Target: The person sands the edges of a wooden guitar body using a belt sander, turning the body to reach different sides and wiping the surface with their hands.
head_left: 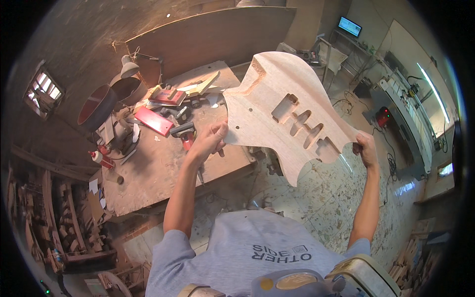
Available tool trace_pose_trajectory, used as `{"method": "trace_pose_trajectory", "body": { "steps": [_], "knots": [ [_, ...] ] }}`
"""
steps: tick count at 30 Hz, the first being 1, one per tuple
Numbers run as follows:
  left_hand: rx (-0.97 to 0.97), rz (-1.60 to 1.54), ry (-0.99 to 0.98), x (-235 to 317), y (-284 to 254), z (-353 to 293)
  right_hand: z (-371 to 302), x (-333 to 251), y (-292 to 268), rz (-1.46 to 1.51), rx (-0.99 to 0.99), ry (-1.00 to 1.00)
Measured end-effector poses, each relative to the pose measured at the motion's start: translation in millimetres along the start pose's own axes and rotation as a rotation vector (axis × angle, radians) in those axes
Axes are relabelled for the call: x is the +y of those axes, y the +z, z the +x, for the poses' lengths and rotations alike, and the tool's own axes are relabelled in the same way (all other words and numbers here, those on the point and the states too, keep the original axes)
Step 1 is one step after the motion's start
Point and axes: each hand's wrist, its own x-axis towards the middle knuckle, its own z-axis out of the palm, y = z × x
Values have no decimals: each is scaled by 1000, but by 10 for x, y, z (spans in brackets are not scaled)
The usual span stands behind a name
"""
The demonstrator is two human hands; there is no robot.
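Observation:
A pale, unfinished wooden electric guitar body [267, 119] is held up in front of me, above the floor and the right end of the workbench. Several routed pickup cavities, a deep notch at the upper left and two small drilled holes show in its face. My left hand [213, 138] pinches its left edge, fingers closed around the rim. On the right, my right hand [365, 149] grips the edge by the horn, its fingers partly hidden behind the wood.
A dusty workbench [148, 180] at left carries a red box [154, 121], a cordless drill [184, 133], a desk lamp [129, 66] and a glue bottle [101, 159]. Wood offcuts [69, 222] fill a lower-left rack. A long machine [403, 116] stands right, near a monitor [350, 26]; cables [391, 161] cross the floor.

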Motion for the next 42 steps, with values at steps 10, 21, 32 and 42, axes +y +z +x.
{"method": "trace_pose_trajectory", "body": {
  "steps": [10,21,32,42],
  "knots": [
    [199,45,-95,-206,654,51,475,576,-346,51,-74,106],
    [572,-91,-245,-759,1282,-214,1727,1152,44,-27,-309,163],
    [802,-244,-261,-911,1682,-309,2833,1249,864,-146,-324,-1],
    [905,-166,-256,-909,1961,-296,2813,880,1822,-940,-53,-401]
  ]
}}
